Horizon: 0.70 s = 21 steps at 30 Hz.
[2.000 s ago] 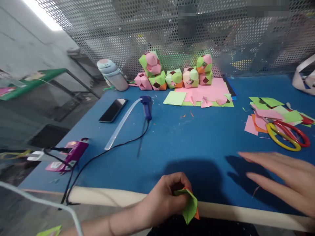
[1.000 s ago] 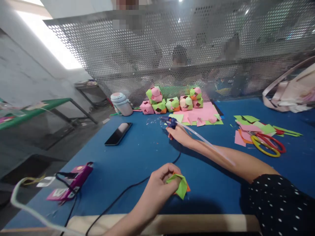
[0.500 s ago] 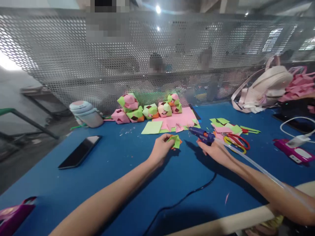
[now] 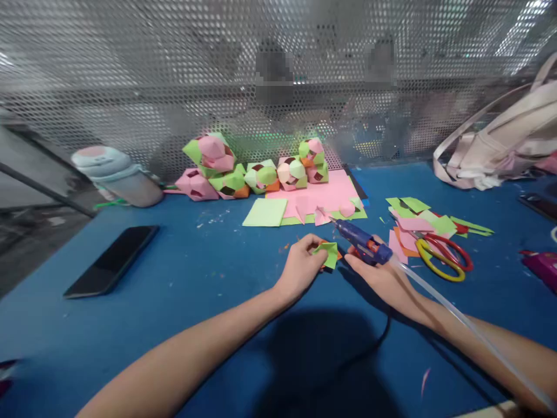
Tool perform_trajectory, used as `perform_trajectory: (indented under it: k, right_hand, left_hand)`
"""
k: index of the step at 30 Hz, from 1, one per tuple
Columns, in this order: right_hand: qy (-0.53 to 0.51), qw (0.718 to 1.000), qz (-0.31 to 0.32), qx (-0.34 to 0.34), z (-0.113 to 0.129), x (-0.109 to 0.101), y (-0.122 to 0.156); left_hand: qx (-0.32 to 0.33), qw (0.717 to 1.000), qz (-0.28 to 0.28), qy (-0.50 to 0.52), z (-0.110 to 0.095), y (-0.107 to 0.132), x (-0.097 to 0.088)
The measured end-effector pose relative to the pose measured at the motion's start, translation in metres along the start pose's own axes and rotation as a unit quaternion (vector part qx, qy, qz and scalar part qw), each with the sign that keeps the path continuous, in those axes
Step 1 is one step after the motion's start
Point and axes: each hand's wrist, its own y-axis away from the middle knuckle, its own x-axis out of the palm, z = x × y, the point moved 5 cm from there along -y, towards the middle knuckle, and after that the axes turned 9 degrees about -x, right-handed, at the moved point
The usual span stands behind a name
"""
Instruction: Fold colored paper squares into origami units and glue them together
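My left hand point(image 4: 303, 264) pinches a small folded paper piece point(image 4: 329, 255), green on top with orange showing at its edges. My right hand point(image 4: 385, 281) is wrapped around a blue hot glue gun point(image 4: 359, 238). A long clear glue stick point(image 4: 452, 305) runs out of the gun's back end, over my right forearm. The nozzle points up and left, just above the green paper and apart from it. Behind my hands lie pink paper sheets point(image 4: 324, 190), a light green paper stack point(image 4: 265, 212) and small folded pink scraps point(image 4: 322, 215).
Folded paper balls point(image 4: 228, 183) are piled along the perforated metal screen point(image 4: 174, 104). Scissors point(image 4: 444, 258) and paper scraps point(image 4: 411, 223) lie to the right, a phone point(image 4: 113, 261) and a bottle point(image 4: 117, 177) to the left. A pale backpack point(image 4: 496, 139) stands at the back right.
The view has tilted down and come closer to the table. My hands are nearer each other, the glue gun's nozzle now closer to the folded paper. Both grips stay the same.
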Motion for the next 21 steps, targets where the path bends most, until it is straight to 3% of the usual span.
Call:
perform_trajectory:
  k: [4, 9, 16, 21]
  right_hand:
    - [-0.028, 1.0, -0.011, -0.007, -0.004, 0.006, 0.001]
    - [-0.027, 0.999, -0.025, -0.005, -0.003, 0.003, 0.006]
    - [-0.035, 0.999, -0.037, -0.013, -0.001, 0.004, 0.007]
    - [0.034, 0.999, -0.018, -0.03, -0.005, -0.005, 0.001]
  left_hand:
    - [-0.007, 0.999, 0.039, -0.008, -0.005, 0.016, 0.018]
    - [-0.064, 0.996, 0.032, 0.062, -0.001, 0.03, 0.029]
    - [-0.044, 0.993, -0.003, 0.111, 0.0, 0.038, 0.027]
    - [-0.028, 0.994, -0.016, 0.106, 0.003, 0.026, 0.018]
